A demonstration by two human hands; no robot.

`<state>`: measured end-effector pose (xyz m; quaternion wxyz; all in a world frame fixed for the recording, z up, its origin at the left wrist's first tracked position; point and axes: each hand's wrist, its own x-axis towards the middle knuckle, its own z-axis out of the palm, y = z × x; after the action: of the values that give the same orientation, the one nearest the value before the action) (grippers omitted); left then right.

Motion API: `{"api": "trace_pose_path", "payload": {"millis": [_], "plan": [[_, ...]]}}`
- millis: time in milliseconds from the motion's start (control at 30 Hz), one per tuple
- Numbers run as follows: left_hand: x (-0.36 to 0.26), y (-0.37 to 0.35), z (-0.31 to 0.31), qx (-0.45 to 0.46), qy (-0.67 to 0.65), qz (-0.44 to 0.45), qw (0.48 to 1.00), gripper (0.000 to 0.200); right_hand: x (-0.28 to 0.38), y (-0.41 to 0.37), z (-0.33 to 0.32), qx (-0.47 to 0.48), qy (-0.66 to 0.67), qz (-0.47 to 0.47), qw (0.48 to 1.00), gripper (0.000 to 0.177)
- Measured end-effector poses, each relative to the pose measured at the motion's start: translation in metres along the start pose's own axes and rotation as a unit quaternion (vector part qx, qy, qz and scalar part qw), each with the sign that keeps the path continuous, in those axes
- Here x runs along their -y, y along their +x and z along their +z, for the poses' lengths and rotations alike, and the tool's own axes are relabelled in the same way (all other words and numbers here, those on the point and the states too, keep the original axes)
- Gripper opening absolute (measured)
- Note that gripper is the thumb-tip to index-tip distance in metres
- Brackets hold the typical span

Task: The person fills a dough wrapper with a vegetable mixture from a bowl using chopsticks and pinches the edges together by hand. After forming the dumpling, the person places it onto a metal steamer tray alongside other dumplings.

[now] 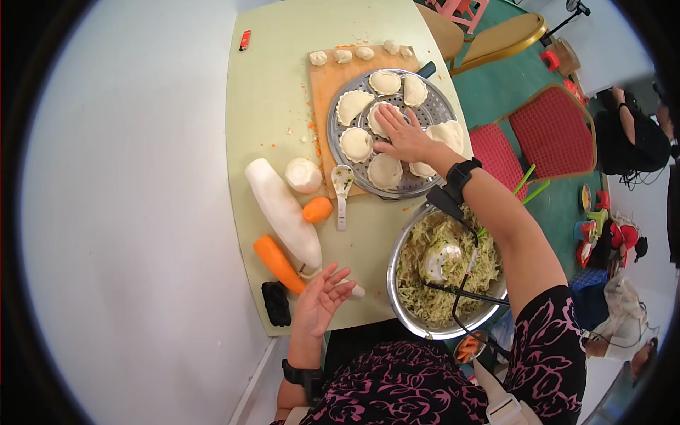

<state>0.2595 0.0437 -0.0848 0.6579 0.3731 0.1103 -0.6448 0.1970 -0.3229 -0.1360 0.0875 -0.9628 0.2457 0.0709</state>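
We stretch our right hand (404, 138) palm down, fingers spread wide, over a pale, crimped dumpling (372, 120) among others on the round, perforated metal tray (428, 112); whether the palm presses down, we cannot tell. Our left hand (324, 300) is turned palm up, open and empty, fingers slightly curled, near a smooth orange carrot (276, 263). Moist, shredded filling (418, 294) sits in our shiny steel bowl (393, 283).

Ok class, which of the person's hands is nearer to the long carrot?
Left. The left hand is open beside the long carrot's near end; the right hand is farther off, over the metal tray.
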Motion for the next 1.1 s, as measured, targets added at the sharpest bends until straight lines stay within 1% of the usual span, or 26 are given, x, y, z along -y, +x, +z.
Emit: {"api": "trace_pose_path", "payload": {"millis": [33,133,233,267,300,333,433,467,533,567,600,700,800,900,1000,1100], "plan": [[0.001,0.0,0.0,0.001,0.001,-0.001,1.0,0.038,-0.001,0.002,-0.001,0.022,-0.003,-0.002,1.0,0.071],[0.0,0.001,0.0,0.002,0.004,-0.003,1.0,0.038,-0.017,0.016,-0.019,-0.026,0.201,0.024,0.979,0.063],[0.001,0.002,0.0,-0.003,-0.009,-0.007,1.0,0.037,-0.052,0.01,-0.04,-0.21,0.286,0.047,0.934,0.052],[0.001,0.004,-0.002,-0.001,-0.021,-0.011,1.0,0.037,-0.063,0.001,-0.048,-0.126,0.256,0.097,0.954,0.051],[0.001,0.005,-0.001,0.0,-0.033,-0.015,0.999,0.037,-0.069,-0.01,-0.063,-0.039,0.223,0.148,0.963,0.05],[0.0,0.006,0.0,0.004,-0.036,-0.012,0.999,0.037,-0.076,-0.021,-0.073,0.05,0.189,0.197,0.961,0.049],[0.001,0.006,0.002,0.009,-0.043,-0.012,0.999,0.037,-0.112,-0.043,-0.045,0.019,0.084,0.182,0.979,0.047],[0.001,0.006,0.003,0.009,-0.042,-0.011,0.999,0.037,-0.125,-0.044,-0.033,0.022,0.039,0.187,0.981,0.054],[0.001,0.006,0.002,0.008,-0.042,-0.01,0.999,0.036,-0.125,-0.052,-0.024,0.024,0.156,0.276,0.948,0.06],[0.001,0.006,0.002,0.004,-0.042,-0.011,0.999,0.035,-0.126,-0.054,-0.019,0.025,0.216,0.316,0.924,0.063],[0.002,0.005,0.003,-0.001,-0.041,-0.012,0.999,0.035,-0.125,-0.055,-0.017,0.04,0.308,0.343,0.886,0.073],[0.004,0.003,-0.001,-0.001,-0.049,-0.017,0.999,0.033,-0.114,-0.057,-0.01,0.011,0.219,0.313,0.924,0.065],[0.009,0.001,-0.005,-0.004,-0.061,-0.022,0.998,0.032,-0.103,-0.054,-0.014,0.0,0.092,0.349,0.933,0.062],[0.013,0.001,-0.008,-0.004,-0.07,-0.023,0.997,0.03,-0.097,-0.057,-0.009,-0.151,0.091,0.291,0.94,0.051],[0.016,0.003,-0.006,0.0,-0.074,-0.025,0.997,0.03,-0.09,-0.056,-0.007,-0.088,0.064,0.26,0.959,0.043],[0.018,0.003,-0.006,0.002,-0.077,-0.024,0.997,0.03,-0.087,-0.055,-0.003,-0.119,0.078,0.212,0.967,0.033]]}}
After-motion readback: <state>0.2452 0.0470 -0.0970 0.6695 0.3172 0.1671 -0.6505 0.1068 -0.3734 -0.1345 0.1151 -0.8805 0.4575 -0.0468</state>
